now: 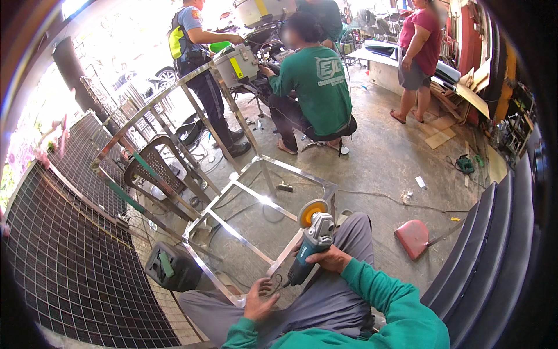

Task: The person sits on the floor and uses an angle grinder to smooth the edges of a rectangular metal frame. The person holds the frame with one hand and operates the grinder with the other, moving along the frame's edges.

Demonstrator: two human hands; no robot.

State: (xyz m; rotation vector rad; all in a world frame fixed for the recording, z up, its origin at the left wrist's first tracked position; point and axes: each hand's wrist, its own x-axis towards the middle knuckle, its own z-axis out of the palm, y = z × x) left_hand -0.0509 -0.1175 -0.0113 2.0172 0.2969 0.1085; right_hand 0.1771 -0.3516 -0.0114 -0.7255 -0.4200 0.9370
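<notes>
My right hand [330, 259] is wrapped round the teal and grey body of an angle grinder [301, 260], which stands tilted upward over my right thigh. At its upper end sits a yellow-orange disc [313, 213], next to the near right bar of a shiny metal frame [288, 250]. My left hand [259, 300] holds nothing; its fingers are apart close to the frame's near corner and the grinder's cord. The welded frame, which looks like a chair or stand, has bare bars and a tall railed back leaning away to the left.
Mesh panels [64, 250] line the left side, with a dark jerrycan [168, 266] beside them. A brown plastic chair [157, 168] stands behind the frame. Dark ribbed padding [476, 262] and a red wedge-shaped piece [412, 239] lie right. People stand and crouch by a motorcycle with grey boxes [235, 65].
</notes>
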